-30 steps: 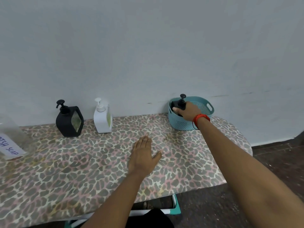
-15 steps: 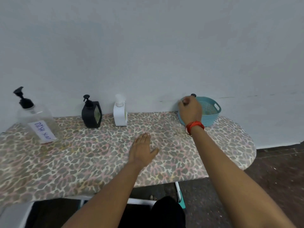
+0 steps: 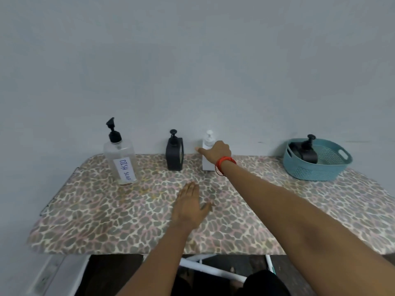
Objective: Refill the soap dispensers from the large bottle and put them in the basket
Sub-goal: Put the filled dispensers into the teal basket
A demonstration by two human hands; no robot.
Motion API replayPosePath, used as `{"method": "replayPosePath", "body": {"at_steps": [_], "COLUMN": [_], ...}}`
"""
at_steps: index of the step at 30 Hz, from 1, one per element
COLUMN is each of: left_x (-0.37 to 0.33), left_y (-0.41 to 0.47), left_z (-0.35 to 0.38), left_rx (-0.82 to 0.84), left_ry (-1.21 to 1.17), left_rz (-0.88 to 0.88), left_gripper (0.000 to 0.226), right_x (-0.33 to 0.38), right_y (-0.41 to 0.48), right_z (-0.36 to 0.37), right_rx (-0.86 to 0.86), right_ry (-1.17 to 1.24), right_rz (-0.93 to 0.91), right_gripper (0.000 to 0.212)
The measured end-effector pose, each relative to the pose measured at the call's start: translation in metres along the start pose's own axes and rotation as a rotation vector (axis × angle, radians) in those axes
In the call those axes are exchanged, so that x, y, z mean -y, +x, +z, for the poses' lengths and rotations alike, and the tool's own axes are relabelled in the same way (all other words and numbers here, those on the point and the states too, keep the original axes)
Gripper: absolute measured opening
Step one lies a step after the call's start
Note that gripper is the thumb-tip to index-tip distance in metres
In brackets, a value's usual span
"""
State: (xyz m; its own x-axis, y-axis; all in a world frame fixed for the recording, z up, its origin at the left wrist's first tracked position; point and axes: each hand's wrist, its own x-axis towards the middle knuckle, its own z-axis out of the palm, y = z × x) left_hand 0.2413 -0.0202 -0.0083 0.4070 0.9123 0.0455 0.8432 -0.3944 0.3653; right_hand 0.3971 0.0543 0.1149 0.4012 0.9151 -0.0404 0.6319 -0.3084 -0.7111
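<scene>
A clear large bottle (image 3: 121,159) labelled "DISH SOAP", with a black pump, stands at the back left of the table. To its right stand a black dispenser (image 3: 174,154) and a white dispenser (image 3: 207,165). My right hand (image 3: 215,151) reaches over the white dispenser and covers its upper body, thumb stretched out to the left; no closed grip shows. My left hand (image 3: 189,207) lies flat on the table, palm down, fingers apart. At the back right, a teal basket (image 3: 310,171) holds another black dispenser (image 3: 307,153), leaning inside it.
The table (image 3: 106,221) has a leopard-print cover and stands against a plain grey wall. Its front edge runs just below my left forearm. White frame bars (image 3: 211,269) and dark floor show underneath.
My right hand let go of the black dispenser in the basket and swung left to the white dispenser. The view shifted left, bringing the large bottle in. My left hand stayed flat.
</scene>
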Motion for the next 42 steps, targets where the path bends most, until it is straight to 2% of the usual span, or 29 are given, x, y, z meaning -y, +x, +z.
{"method": "replayPosePath", "body": {"at_steps": [3,6,10,18,23,26,32,37,42], "left_x": [0.002,0.000,-0.017,-0.112,-0.174,-0.208,-0.217,-0.219,-0.218], "left_y": [0.002,0.001,0.007,0.034,0.049,0.055,0.054,0.054,0.055], "left_z": [0.000,0.002,0.009,0.042,0.065,0.078,0.091,0.091,0.092], "left_rx": [0.000,-0.005,-0.012,0.077,0.144,0.184,0.107,0.087,0.070], "left_ry": [-0.008,-0.006,-0.035,-0.035,-0.042,-0.021,-0.055,-0.043,-0.034], "left_rz": [-0.004,-0.018,-0.043,0.052,0.114,0.170,0.182,0.184,0.178], "left_gripper": [0.087,0.087,0.088,0.088,0.088,0.087,0.084,0.083,0.082], "right_x": [0.001,-0.005,-0.025,-0.063,-0.087,-0.106,-0.145,-0.187,-0.236], "right_y": [0.007,0.010,0.008,-0.009,-0.014,-0.007,0.011,0.026,0.044], "right_z": [0.009,0.009,-0.008,-0.121,-0.200,-0.241,-0.309,-0.319,-0.282], "right_rx": [-0.031,-0.059,-0.111,-0.261,-0.412,-0.501,-0.635,-0.550,-0.403], "right_ry": [-0.007,0.085,0.208,0.229,0.194,0.170,0.108,0.037,-0.005], "right_rz": [0.022,0.060,0.089,-0.022,-0.057,-0.068,-0.030,0.093,0.220], "right_gripper": [0.044,0.037,0.037,0.023,0.027,0.036,0.047,0.037,0.047]}}
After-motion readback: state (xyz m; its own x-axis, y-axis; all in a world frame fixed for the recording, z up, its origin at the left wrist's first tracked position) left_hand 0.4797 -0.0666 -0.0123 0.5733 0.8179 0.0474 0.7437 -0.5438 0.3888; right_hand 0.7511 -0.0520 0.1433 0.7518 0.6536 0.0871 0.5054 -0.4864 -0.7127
